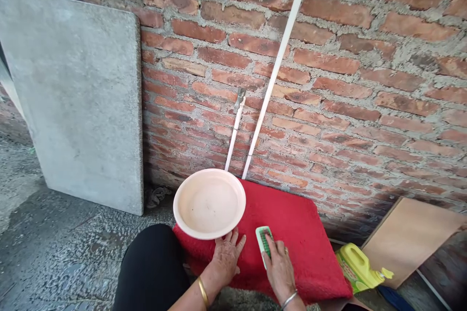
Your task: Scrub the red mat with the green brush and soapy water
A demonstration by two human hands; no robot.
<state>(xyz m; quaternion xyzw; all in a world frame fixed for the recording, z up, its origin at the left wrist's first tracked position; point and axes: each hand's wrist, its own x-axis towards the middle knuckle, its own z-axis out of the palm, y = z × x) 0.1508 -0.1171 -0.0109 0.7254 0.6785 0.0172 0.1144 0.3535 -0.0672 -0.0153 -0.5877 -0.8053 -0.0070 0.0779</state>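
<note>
A pale pink plastic basin (209,204) rests on a bright red cloth (284,209) spread over a low block-like surface. My left hand (225,256) lies palm down on the cloth at the basin's near rim, its fingers spread. In my right hand (280,267) is a scrub brush (263,240) with a pale body, its green bristles facing up. The index finger rests on the bristles, and the thumb is at the brush's near end. The hand hides part of the brush.
A grey slab (80,97) leans on the brick wall (328,58) at left. A tap (240,97) and a white pipe (275,70) rise behind the cloth. A yellow jug (359,267) and a tan board (408,238) stand at right. The ground at left looks wet.
</note>
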